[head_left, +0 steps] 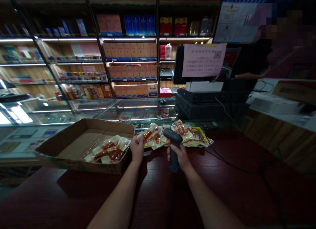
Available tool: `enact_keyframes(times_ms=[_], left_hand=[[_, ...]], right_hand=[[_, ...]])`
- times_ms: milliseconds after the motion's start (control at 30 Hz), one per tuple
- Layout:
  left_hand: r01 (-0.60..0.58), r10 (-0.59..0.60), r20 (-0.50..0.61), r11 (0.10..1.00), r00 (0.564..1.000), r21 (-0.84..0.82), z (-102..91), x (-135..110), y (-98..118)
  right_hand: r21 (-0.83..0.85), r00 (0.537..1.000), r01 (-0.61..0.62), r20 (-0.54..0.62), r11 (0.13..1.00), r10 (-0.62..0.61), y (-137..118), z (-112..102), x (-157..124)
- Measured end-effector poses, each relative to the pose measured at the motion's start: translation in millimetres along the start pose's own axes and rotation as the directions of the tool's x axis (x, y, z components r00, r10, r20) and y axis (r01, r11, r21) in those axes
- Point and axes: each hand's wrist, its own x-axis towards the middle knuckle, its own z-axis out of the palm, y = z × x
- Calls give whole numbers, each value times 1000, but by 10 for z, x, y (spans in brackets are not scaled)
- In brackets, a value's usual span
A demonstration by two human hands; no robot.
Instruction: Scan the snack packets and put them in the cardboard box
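Observation:
My right hand (180,154) is wrapped round the grip of a black handheld barcode scanner (172,136), its head tilted toward the left and its cable trailing down over the table. Beside the open cardboard box (59,163), my left hand (137,150) pinches the edge of a clear sausage packet (147,135). More sausage packets (184,132) lie heaped behind the scanner, some with yellow wrapping. Inside the box, at its right end, several sausage packets (108,150) are piled together. Part of the pinched packet overlaps the heap, so its outline is unclear.
A dark red table (158,196) carries the box and packets. Behind it is a glass display counter (138,107) with a black monitor bearing a pink paper sign (203,60). Black cables (229,161) cross the right side. A person in dark clothing (254,58) is at the back right.

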Motion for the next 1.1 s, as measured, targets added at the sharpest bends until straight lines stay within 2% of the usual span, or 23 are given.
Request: enact_keyframes(times_ms=[167, 367, 633, 933, 1100], left_hand=[[5, -4, -7, 998, 1000, 69, -5, 34, -65], [-22, 23, -5, 997, 1000, 72, -6, 14, 6], [-3, 3, 3, 997, 1000, 82, -1, 12, 32], [-22, 23, -21, 999, 1000, 48, 7, 14, 20], [-64, 64, 42, 998, 997, 3, -2, -17, 70]], right_hand=[[-59, 999, -31, -47, 998, 28, -18, -24, 35], [-143, 993, -114, 1, 983, 116, 10, -15, 43], [-138, 997, -77, -5, 987, 77, 44, -34, 63], [-130, 996, -88, 0, 988, 89, 60, -44, 65], [-137, 997, -81, 5, 987, 82, 76, -53, 70]])
